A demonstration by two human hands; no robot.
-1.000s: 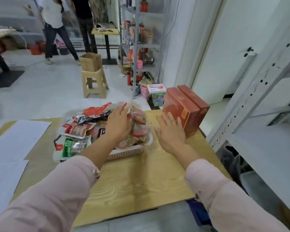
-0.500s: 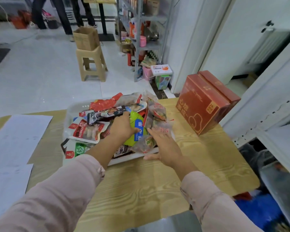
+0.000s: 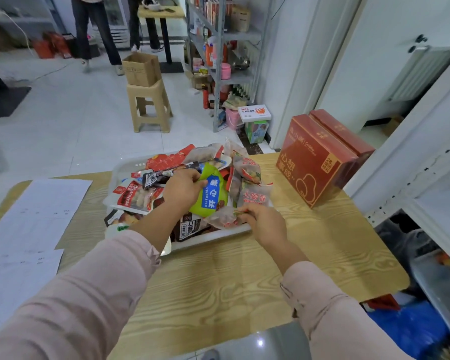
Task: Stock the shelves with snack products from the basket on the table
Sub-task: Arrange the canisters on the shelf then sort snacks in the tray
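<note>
A white basket (image 3: 213,236) heaped with several snack packets stands on the wooden table (image 3: 231,281). My left hand (image 3: 183,189) grips the top edge of a green pistachio bag (image 3: 210,194) with a blue label, lying in the middle of the heap. At the basket's near right corner, my right hand (image 3: 264,220) pinches a clear packet with red print (image 3: 225,219). A red and white peanut packet (image 3: 135,196) lies at the left of the heap. The white shelf unit (image 3: 426,162) stands to the right of the table.
Two dark red gift boxes (image 3: 320,157) stand upright at the table's far right. White paper sheets (image 3: 29,229) cover the left side. Beyond the table are a beige stool (image 3: 148,105) bearing a cardboard box, a stocked metal shelf (image 3: 218,48) and two people's legs (image 3: 96,29).
My left hand moved from resting on the heap to gripping the green pistachio bag. My right hand moved from the bare table into the basket's right corner and took a clear packet.
</note>
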